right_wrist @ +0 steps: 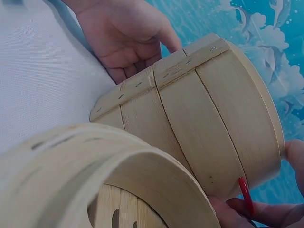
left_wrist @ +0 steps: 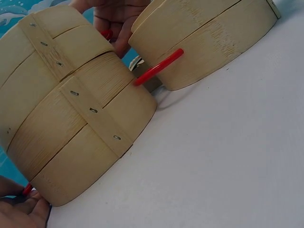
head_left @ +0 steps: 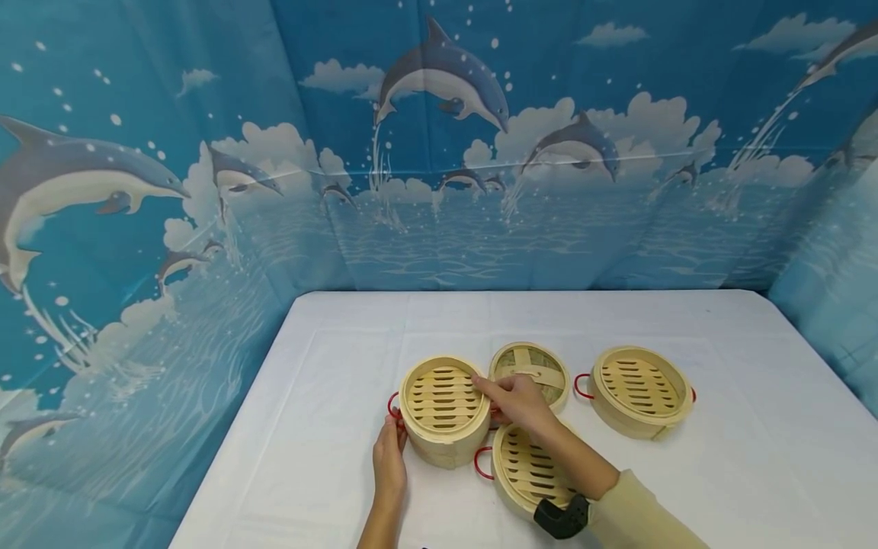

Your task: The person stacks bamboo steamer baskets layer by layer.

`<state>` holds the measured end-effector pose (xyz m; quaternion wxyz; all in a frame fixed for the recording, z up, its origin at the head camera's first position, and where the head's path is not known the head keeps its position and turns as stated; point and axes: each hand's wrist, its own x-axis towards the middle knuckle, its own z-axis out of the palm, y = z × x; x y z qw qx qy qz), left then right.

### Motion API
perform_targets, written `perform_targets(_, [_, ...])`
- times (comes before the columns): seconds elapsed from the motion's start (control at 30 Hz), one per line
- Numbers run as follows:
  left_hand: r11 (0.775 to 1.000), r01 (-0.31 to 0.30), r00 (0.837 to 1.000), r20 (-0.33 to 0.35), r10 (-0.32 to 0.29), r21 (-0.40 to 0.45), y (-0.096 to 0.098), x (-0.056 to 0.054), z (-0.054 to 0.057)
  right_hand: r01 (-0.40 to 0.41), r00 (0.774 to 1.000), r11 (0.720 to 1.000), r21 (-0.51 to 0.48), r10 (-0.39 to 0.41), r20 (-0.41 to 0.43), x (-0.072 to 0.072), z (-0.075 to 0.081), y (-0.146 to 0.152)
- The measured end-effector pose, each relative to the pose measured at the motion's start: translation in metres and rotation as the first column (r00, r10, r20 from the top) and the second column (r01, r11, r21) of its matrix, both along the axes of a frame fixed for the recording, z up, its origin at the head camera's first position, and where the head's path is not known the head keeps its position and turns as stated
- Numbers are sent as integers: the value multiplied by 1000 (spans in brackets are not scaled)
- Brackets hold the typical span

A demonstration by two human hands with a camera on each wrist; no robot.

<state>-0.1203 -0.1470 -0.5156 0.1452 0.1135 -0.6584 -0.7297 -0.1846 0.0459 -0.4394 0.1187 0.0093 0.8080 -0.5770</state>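
Two round bamboo steamer baskets stand stacked, the upper basket (left_wrist: 28, 90) fitted on the lower basket (left_wrist: 57, 142); slats show inside the top one. My left hand (head_left: 389, 461) grips the stack low on its left side, by a red handle (head_left: 393, 404). At the right side my right hand (head_left: 520, 400) holds the upper basket, thumb on the rim and fingers beneath by its red handle (right_wrist: 246, 194). Another slatted steamer basket (head_left: 511, 488) sits under my right forearm, near the stack. Behind my right hand lies a woven steamer lid (head_left: 504, 366), partly hidden.
A further steamer basket (head_left: 641, 427) with red handles stands to the right on the white-covered table (head_left: 329, 381). Dolphin-print cloth (head_left: 439, 229) hangs behind and at both sides. A black device (head_left: 562, 518) is on my right wrist.
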Motion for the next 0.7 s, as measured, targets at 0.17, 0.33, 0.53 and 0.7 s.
perform_targets(0.17, [1000, -13, 1000, -13, 12, -23, 1, -1, 0, 12, 1000, 1000, 9, -12, -16, 0, 0, -1])
perform_targets(0.33, [985, -63, 997, -57, 54, -163, 3, -1, -2, 31, 999, 999, 21, -30, -21, 1, -2, -3])
perform_targets(0.53, [963, -100, 992, -100, 77, -250, 4, -1, -2, 56, 998, 998, 29, -56, -9, 2, -3, -3])
perform_targets(0.7, [961, -107, 991, -106, 82, -257, 3, -2, -3, 62, 998, 998, 21, -62, -9, 4, -4, -3])
